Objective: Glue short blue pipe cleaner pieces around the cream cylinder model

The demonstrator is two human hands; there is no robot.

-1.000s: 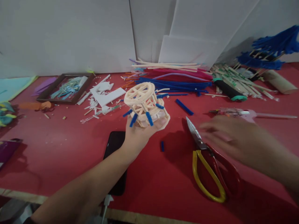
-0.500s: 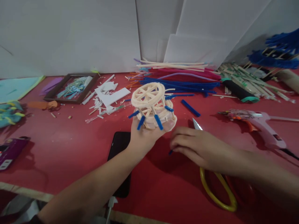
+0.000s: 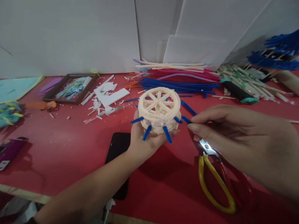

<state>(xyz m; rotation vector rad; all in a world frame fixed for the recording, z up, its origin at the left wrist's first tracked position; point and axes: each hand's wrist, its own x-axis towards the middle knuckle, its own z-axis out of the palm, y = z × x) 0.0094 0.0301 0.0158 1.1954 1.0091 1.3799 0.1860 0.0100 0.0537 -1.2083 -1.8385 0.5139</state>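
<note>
My left hand (image 3: 142, 140) is closed around the underside of a cream pipe-cleaner wheel model (image 3: 158, 104), a spoked ring above a lower ring, with several short blue pieces sticking out around its side. Between the thumb and forefinger of my right hand (image 3: 224, 137) is a short blue pipe-cleaner piece (image 3: 186, 119), its tip close to the model's right side. Whether the two touch I cannot tell. Scissors (image 3: 217, 183) with one yellow and one red handle lie on the table below my right hand, which covers part of them.
A black phone (image 3: 118, 149) lies under my left forearm. Bundled pipe cleaners (image 3: 177, 85) lie along the wall on the red table (image 3: 70, 155). White scraps (image 3: 112, 98), a brown frame (image 3: 63, 101), a purple device (image 3: 11, 152) and a black roll (image 3: 238, 91) lie around.
My right hand has risen from low over the table and brought the blue piece up beside the model. The model has shifted slightly right and its top tilts more toward me.
</note>
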